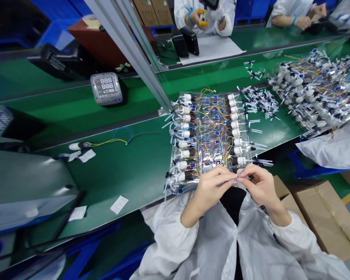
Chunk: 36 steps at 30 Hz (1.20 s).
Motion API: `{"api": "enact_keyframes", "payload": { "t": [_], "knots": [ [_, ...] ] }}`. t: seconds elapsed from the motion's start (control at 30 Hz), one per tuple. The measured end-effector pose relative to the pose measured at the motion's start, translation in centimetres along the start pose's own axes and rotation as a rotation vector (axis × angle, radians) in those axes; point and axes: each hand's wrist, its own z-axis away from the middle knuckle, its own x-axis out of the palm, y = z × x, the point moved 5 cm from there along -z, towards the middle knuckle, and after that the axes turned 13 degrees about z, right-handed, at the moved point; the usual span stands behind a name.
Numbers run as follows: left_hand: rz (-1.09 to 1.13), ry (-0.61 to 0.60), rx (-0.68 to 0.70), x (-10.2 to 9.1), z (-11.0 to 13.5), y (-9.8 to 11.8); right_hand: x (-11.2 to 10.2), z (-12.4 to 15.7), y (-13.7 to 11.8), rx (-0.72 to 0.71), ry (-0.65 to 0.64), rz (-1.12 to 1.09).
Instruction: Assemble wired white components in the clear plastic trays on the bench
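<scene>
My left hand [214, 187] and my right hand [260, 184] meet at the near edge of a bundle of parts. Their fingertips are pinched together on a thin pale tube [235, 179], mostly hidden by the fingers. Something small and black shows under my right fingers. Just beyond lie rows of small white-and-black cylindrical motor or pump units [186, 133], wired in yellow, blue and red on clear plastic bags [211, 157]. More white cylinders [236, 133] line the right side, several with short tubes on them.
White tubes with black connectors [261, 102] are piled to the right, beside a heap of wired assemblies [312, 89]. A display device [107, 89] stands behind a metal post [134, 54]. A single wired unit [80, 146] lies left. Two co-workers sit opposite. Cardboard boxes [326, 217] stand lower right.
</scene>
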Motion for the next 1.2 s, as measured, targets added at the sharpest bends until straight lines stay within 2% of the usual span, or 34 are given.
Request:
{"api": "enact_keyframes", "payload": {
  "t": [0.1,0.23,0.3,0.57,0.77,0.9,1.07,1.2],
  "knots": [
    [-0.005,0.002,0.002,0.1,0.1,-0.1,-0.2,-0.1,0.2,-0.010,-0.043,0.024],
    [-0.072,-0.121,0.020,0.4,-0.2,0.0,-0.7,-0.2,0.4,0.011,-0.106,0.121],
    [-0.093,-0.143,0.044,0.4,-0.4,0.1,-0.9,-0.3,0.3,0.008,-0.114,0.128],
    [-0.083,-0.017,0.052,0.2,0.1,0.0,-0.6,0.1,-0.2,0.022,0.019,-0.047],
    [-0.056,-0.014,0.068,0.4,0.1,0.1,-0.1,0.4,0.3,0.000,0.007,-0.075],
    [-0.101,-0.054,0.070,0.6,0.0,0.3,-0.2,0.4,0.1,-0.025,-0.007,-0.074],
    [-0.183,-0.125,0.070,1.0,0.3,-0.2,-0.5,0.6,-0.3,-0.052,-0.030,0.117],
    [-0.280,-0.204,0.062,0.9,0.4,-0.3,-1.0,0.6,0.0,-0.096,-0.079,0.135]
  ]
}}
